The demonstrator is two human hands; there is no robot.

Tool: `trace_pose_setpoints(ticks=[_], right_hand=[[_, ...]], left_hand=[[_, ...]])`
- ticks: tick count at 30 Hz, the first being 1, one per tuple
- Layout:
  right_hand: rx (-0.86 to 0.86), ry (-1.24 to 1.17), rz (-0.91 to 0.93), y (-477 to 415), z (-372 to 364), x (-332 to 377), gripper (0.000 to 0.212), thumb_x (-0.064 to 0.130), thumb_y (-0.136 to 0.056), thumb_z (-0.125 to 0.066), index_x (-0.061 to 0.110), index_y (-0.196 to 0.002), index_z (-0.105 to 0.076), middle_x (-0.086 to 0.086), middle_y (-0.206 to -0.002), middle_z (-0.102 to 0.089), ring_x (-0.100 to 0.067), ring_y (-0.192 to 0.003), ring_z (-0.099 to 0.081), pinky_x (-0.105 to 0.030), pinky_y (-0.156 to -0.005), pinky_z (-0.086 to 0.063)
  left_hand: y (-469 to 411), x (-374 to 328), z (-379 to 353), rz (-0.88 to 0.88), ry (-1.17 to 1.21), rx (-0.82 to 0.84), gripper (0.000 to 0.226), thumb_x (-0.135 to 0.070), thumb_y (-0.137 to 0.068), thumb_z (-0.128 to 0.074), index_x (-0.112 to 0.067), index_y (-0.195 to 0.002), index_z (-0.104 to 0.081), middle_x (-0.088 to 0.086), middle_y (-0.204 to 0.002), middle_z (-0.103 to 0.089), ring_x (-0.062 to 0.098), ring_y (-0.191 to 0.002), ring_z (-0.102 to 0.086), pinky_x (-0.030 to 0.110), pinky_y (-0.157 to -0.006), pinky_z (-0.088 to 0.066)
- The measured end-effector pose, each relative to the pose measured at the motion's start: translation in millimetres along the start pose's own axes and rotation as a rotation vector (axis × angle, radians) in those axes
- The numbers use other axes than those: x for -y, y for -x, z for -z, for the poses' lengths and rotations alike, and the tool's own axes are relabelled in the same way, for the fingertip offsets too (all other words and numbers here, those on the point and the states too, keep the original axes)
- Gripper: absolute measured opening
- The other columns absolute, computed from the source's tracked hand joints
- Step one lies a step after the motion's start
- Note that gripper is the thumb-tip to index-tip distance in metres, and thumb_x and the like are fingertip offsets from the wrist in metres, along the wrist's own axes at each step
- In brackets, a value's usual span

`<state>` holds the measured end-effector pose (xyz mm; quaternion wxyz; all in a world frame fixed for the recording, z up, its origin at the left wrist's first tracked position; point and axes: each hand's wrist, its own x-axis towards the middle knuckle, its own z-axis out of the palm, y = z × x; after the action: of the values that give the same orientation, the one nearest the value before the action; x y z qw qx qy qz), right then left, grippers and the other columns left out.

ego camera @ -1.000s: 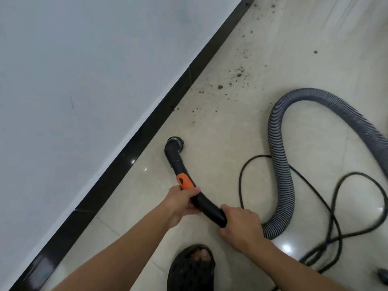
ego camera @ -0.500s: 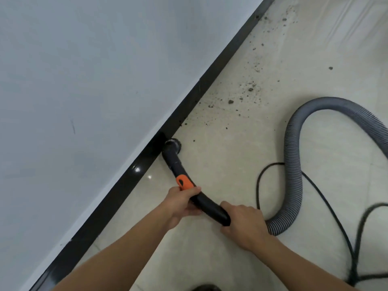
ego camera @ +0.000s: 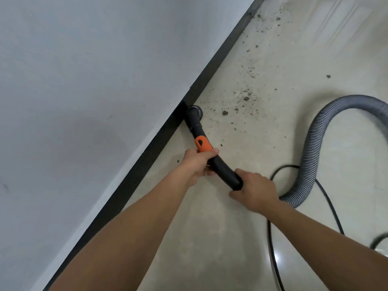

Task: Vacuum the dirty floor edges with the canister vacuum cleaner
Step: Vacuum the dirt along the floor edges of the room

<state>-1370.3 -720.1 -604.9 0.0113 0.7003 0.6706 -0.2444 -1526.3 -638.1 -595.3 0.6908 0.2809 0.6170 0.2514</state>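
Glossy cream floor tile (ego camera: 210, 248), both forearms reaching forward. Black power cord (ego camera: 269, 232) loops on the floor just right of the right arm.

Right hand (ego camera: 255, 191): fingers curled round the rear end of the vacuum's curved black wand (ego camera: 224, 172), where the grey ribbed hose (ego camera: 312, 143) joins. The hose arcs away right.

Left hand (ego camera: 196, 164): wrapped round the wand further up, thumb lying against the orange collar (ego camera: 202, 144).

Round nozzle (ego camera: 194, 112) is down on the floor, touching the black baseboard (ego camera: 147, 156) under the white wall (ego camera: 84, 80).

Dirt specks (ego camera: 245, 98) scattered beyond the nozzle, along the edge to the far end.
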Motion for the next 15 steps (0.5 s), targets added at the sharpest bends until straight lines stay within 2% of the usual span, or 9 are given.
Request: trace_pose_setpoints(ticks=[3,6,8,10,15], right_hand=[[-0.002,-0.064,-0.04,-15.5,9.6,6.1,0.026,0.041,-0.079,-0.066,0.031,-0.094,-0.048,0.004,-0.083,-0.058,-0.021,-0.076,-0.054,-0.03,-0.063,-0.038],[-0.003,-0.102,-0.043,-10.3,7.2,13.2,0.025,0.039,-0.079,-0.064,0.03,-0.092,-0.045,0.004,-0.083,-0.058,-0.021,-0.075,-0.055,-0.03,-0.062,-0.038],[-0.01,-0.122,-0.025,8.4,-2.3,16.1,0.025,0.04,-0.079,-0.063,0.029,-0.094,-0.046,0.005,-0.081,-0.057,-0.021,-0.078,-0.059,-0.03,-0.062,-0.038],[-0.009,-0.129,0.016,34.0,-15.0,17.4,0.026,0.041,-0.08,-0.06,0.029,-0.099,-0.048,0.006,-0.082,-0.059,-0.021,-0.081,-0.062,-0.03,-0.063,-0.039],[0.069,-0.142,0.146,98.0,-38.6,18.5,0.028,0.04,-0.084,-0.054,0.029,-0.109,-0.048,0.005,-0.102,-0.065,-0.02,-0.093,-0.063,-0.031,-0.066,-0.034]], left_hand=[[-12.6,-21.1,-3.4,-0.014,-0.03,-0.007,0.04,-0.022,-0.087,-0.07,-0.001,-0.117,-0.053,0.016,-0.106,-0.065,0.027,-0.088,-0.065,0.031,-0.055,-0.056],[-5.6,-22.6,-2.1,-0.011,-0.066,-0.041,0.034,-0.021,-0.088,-0.068,-0.003,-0.113,-0.054,0.016,-0.106,-0.064,0.026,-0.089,-0.064,0.035,-0.064,-0.059],[10.4,-11.1,2.5,-0.006,-0.096,-0.067,0.032,-0.02,-0.087,-0.068,-0.003,-0.11,-0.054,0.016,-0.104,-0.065,0.025,-0.087,-0.065,0.036,-0.066,-0.059],[33.1,8.1,9.7,-0.007,-0.127,-0.095,0.034,-0.019,-0.086,-0.069,-0.001,-0.112,-0.054,0.018,-0.105,-0.066,0.028,-0.087,-0.068,0.034,-0.061,-0.059],[103.1,63.4,29.3,0.027,-0.097,-0.168,0.028,-0.013,-0.087,-0.068,0.0,-0.108,-0.057,0.022,-0.1,-0.067,0.031,-0.082,-0.07,0.031,-0.057,-0.056]])
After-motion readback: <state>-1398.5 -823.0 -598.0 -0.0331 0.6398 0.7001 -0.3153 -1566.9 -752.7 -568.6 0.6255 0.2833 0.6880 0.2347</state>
